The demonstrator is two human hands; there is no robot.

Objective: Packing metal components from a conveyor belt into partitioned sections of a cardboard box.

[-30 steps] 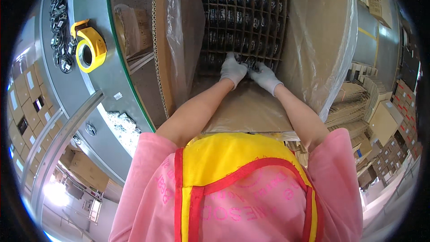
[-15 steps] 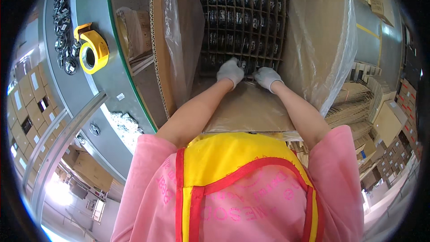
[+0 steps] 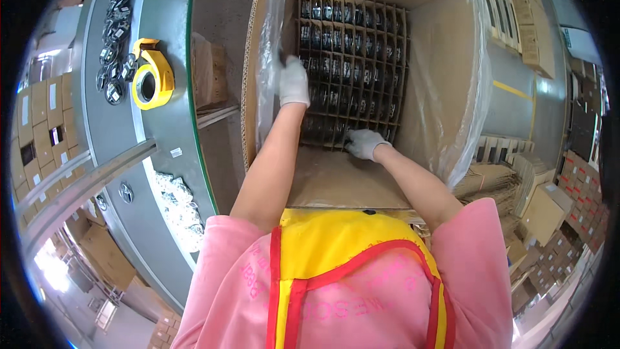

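A deep cardboard box point(image 3: 439, 64) stands open before me, lined with clear plastic point(image 3: 475, 84). Inside it, a cardboard divider grid point(image 3: 407, 84) has dark, glossy round pieces point(image 3: 349, 68) standing in its cells. My left hand point(image 3: 294, 84), in a pale glove, is over the grid's left edge beside the plastic liner. Its fingertips are blurred against the dark contents. My right hand point(image 3: 367, 144), also gloved, reaches into the near row at the grid's front edge. Its fingers are curled, and whatever lies under them is hidden.
On the left, a green-edged bench point(image 3: 174, 129) holds a yellow tape dispenser point(image 3: 154, 81). A line of dark coiled pieces point(image 3: 116, 32) lies beyond it, with clear plastic-wrapped pieces point(image 3: 177, 210) nearer me. Flattened cardboard point(image 3: 487, 184) and stacked cartons point(image 3: 568, 187) are on the right.
My left hand has left the near row and moved forward and left to the grid's side. My right hand stays at the near row, its fingers curled. The view has shifted, showing more of the box.
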